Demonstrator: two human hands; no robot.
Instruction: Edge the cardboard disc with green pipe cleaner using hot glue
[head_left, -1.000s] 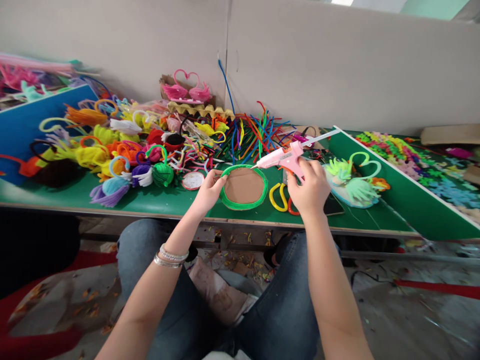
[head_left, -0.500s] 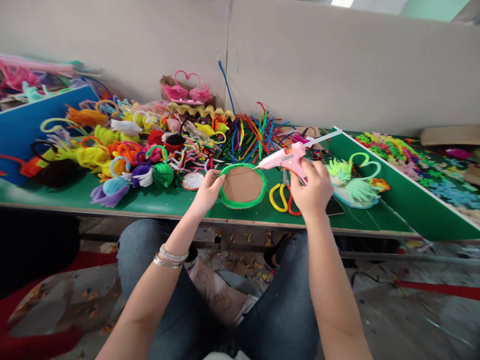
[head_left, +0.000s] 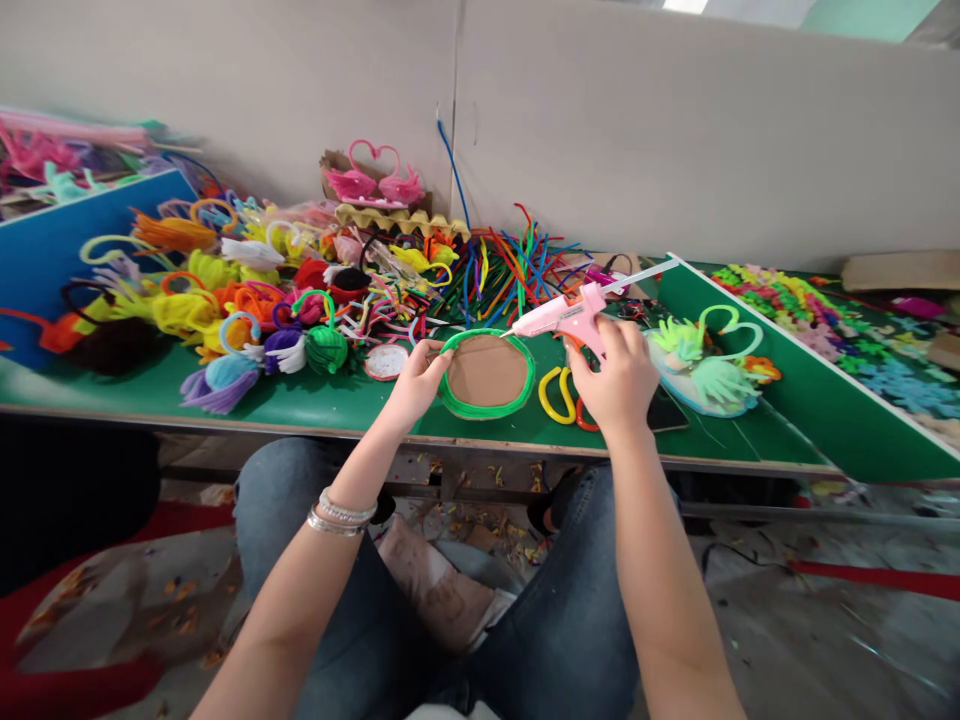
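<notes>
My left hand [head_left: 420, 378] grips the left edge of an oval cardboard base [head_left: 487, 372], thumb on top. A green pipe-cleaner border [head_left: 480, 411] runs around its rim. In my right hand [head_left: 619, 372] is a pink hot glue gun [head_left: 568, 314], a long clear glue stick [head_left: 643, 274] jutting from its back end. The nozzle points left at the upper edge of the base, at the inner side of the green border; whether it touches cannot be made out. Scissors with yellow and red handles [head_left: 556, 396] lie on the green table, partly behind my right hand.
Pipe-cleaner swans and bundles [head_left: 187, 305] heap up at the left beside a blue board [head_left: 90, 225]. Loose pipe cleaners [head_left: 517, 265] spread behind the base. A light-green swan pair [head_left: 705, 375] and a dark phone-like slab [head_left: 667, 412] lie right, before a green divider [head_left: 795, 380].
The glue gun and my right hand have shifted slightly left, its nozzle moving along the upper rim of the base. My left hand stays on the edge.
</notes>
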